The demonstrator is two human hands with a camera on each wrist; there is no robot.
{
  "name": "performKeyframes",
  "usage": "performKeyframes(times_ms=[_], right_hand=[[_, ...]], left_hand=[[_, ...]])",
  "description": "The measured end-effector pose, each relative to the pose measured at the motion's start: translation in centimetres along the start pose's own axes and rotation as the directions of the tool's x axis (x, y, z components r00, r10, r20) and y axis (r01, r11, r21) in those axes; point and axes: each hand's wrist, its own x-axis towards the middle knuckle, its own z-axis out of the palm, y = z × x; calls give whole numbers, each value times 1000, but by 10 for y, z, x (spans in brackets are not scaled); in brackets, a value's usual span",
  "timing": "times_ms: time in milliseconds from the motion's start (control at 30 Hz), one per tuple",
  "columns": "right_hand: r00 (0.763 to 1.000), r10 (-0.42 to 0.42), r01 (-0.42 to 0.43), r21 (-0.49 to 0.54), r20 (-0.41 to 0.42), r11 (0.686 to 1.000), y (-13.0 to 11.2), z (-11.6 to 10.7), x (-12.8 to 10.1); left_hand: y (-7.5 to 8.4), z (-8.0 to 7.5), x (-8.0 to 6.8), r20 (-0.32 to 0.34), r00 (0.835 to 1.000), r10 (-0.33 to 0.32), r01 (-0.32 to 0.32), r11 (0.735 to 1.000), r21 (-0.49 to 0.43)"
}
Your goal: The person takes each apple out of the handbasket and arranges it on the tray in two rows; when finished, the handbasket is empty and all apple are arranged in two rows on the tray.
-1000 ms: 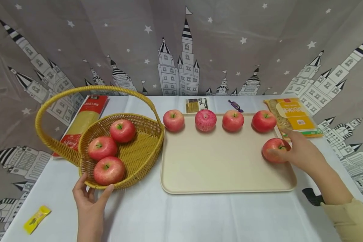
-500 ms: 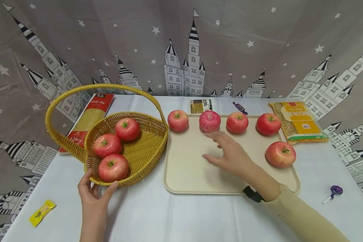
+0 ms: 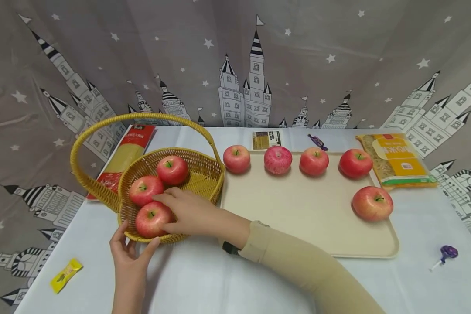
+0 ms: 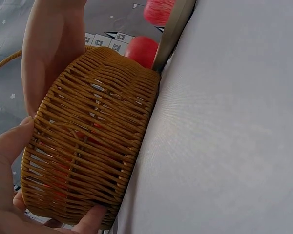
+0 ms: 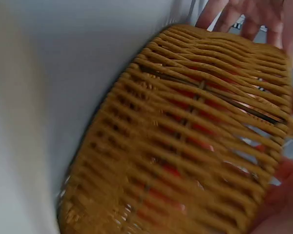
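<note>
At the left of the head view stands a yellow wicker basket [image 3: 216, 174] with a tall hoop handle. It holds three red apples, among them a near apple [image 3: 151, 221], a middle apple [image 3: 144, 188] and a far apple [image 3: 172, 169]. My left hand [image 3: 131, 257] grips the basket's near side, thumb at the rim and fingers against the weave, as the left wrist view also shows. My right hand [image 3: 196, 213] reaches over the basket's right rim, its fingers and thumb spread about the right side of the near apple. The basket wall hides much of that hand in the right wrist view.
A beige tray [image 3: 298, 218] bears several apples along its back and right edges. Food packets [image 3: 396, 159] lie at the back right and under the basket's left side. A lollipop [image 3: 447, 253], a purple candy [image 3: 318, 141] and a yellow candy [image 3: 66, 275] lie around.
My right hand let go of the apple at the tray's right edge and swept left across the tray into the basket. My left hand stayed on the basket. The head view shifted slightly.
</note>
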Motion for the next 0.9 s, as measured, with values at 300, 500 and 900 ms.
performKeyframes(times_ms=[300, 500, 900], right_hand=[[993, 85, -82, -47, 84, 996, -13, 21, 37], [996, 58, -56, 34, -65, 998, -8, 11, 23], [884, 251, -176, 218, -395, 960, 87, -60, -150]], left_hand=[[-2, 1, 0, 6, 1000, 18, -18, 1000, -23], [0, -1, 1, 12, 999, 53, -53, 997, -51], [1, -1, 0, 6, 1000, -7, 7, 1000, 7]])
